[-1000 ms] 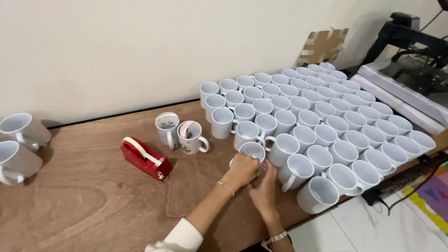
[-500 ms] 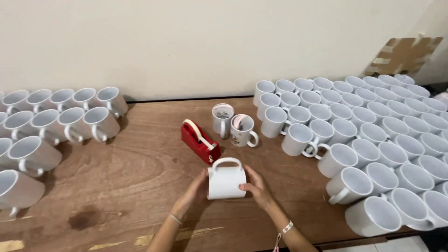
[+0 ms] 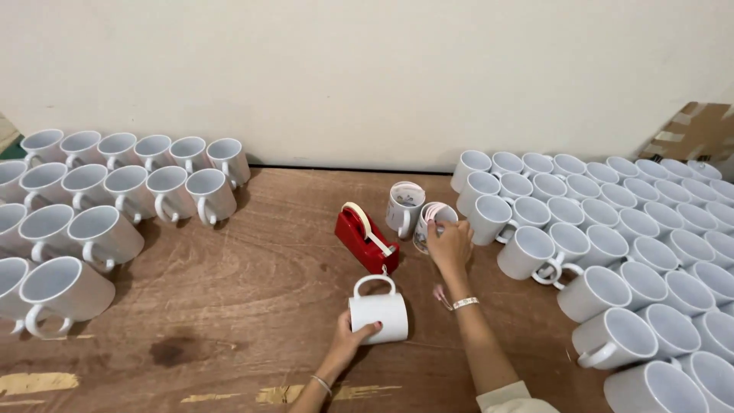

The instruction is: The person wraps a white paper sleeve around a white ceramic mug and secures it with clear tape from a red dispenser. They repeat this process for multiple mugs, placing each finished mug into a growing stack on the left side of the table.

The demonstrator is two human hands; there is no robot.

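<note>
We see the left hand [image 3: 353,340] wrapped around a white mug [image 3: 379,315] that lies on its side on the wooden tabletop [image 3: 260,291], handle pointing away from the person; its grip is closed on the mug's body, thumb across the near side. The mug sits near the front edge, just in front of a red tape dispenser [image 3: 365,236], close to it but apart.

The right hand [image 3: 449,246] reaches forward to a mug holding rolled paper [image 3: 430,226], fingertips pinched at its rim; we cannot tell whether they hold a sheet or only touch the rim. Just left of it stands a second mug with paper inside [image 3: 403,206], the two nearly touching. A wristband shows on the right wrist and a thin bracelet on the left.

To the right, a large block of empty white mugs [image 3: 612,237] stands in tight rows. To the left, a smaller group of white mugs [image 3: 99,206] lies tipped with their openings toward us.
</note>
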